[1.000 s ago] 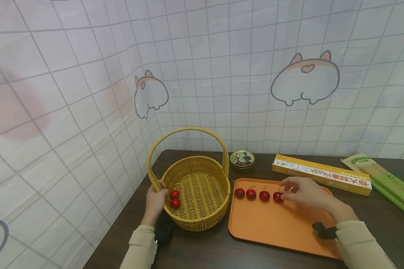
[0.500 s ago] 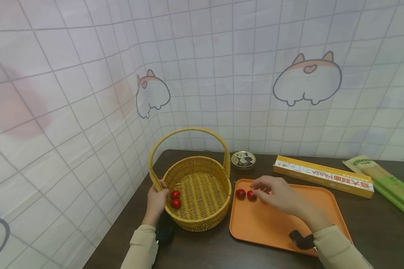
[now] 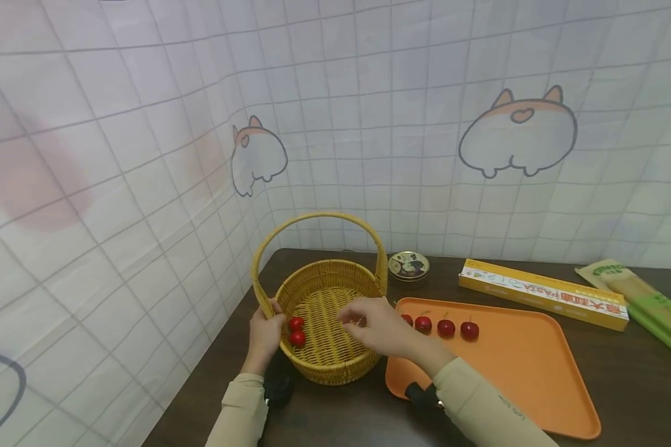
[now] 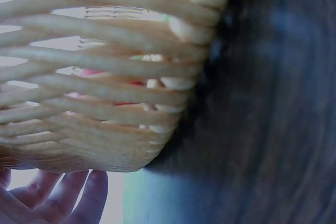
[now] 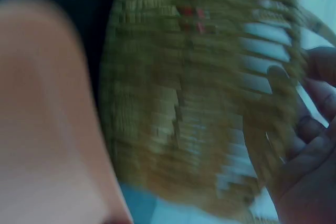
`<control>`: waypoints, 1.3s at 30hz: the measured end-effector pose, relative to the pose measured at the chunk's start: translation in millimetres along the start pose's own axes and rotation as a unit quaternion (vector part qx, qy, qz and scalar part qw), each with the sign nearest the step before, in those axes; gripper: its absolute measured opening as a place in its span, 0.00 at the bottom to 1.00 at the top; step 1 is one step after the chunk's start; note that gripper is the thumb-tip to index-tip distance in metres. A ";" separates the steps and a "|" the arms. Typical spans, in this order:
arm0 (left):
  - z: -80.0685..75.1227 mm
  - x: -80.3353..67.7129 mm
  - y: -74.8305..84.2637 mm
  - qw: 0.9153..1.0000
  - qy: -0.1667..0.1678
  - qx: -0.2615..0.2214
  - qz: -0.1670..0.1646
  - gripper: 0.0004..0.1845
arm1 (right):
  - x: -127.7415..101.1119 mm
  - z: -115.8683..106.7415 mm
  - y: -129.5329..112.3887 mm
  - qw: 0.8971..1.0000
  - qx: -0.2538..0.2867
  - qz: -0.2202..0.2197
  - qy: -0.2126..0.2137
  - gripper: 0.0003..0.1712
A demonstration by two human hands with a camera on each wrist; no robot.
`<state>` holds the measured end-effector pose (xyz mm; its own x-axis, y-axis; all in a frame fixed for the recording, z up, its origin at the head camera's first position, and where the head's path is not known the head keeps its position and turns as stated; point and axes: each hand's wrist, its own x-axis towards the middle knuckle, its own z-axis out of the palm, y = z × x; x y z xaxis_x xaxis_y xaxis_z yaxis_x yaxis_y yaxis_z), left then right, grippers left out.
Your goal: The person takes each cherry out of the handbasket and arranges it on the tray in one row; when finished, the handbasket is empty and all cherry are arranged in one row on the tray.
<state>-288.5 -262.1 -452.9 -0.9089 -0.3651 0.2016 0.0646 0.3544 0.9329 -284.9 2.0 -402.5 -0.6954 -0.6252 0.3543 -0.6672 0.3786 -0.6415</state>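
My left hand (image 3: 265, 332) grips the yellow wicker basket (image 3: 335, 374) at its left side, where the arched handle meets the rim. In the left wrist view, fingers (image 4: 93, 195) lie against the weave. Two red cherries (image 3: 297, 338) rest inside, near the left wall. Above the right part of the basket hovers my right hand (image 3: 383, 326), fingers bent toward the thumb. Whether something small is between those fingertips is hidden. Several dark red cherries (image 3: 446, 328) with stems stand in a row on the orange tray (image 3: 514, 372), the leftmost partly covered by the hand.
Behind the basket and tray are a round tin (image 3: 409, 266) and a long yellow pasta box (image 3: 542, 295). A green-and-clear packet (image 3: 648, 304) lies at the far right. A grid-patterned cloth (image 3: 414, 143) hangs along the table's back and left.
My right hand has swept left from the right end of the cherry row, across the tray, to over the basket. The left hand keeps its hold on the basket.
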 end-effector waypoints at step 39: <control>3.8 0.1 -0.3 1.000 0.009 0.001 0.002 0.05 | 60.5 71.8 -5.1 0.983 -0.075 -0.008 -0.165 0.22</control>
<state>-290.2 -259.0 -454.3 -0.9006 -0.3798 0.2113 0.0679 0.3572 0.9316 -304.3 -86.8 -426.7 -0.5770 -0.8096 0.1079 -0.7259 0.4477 -0.5222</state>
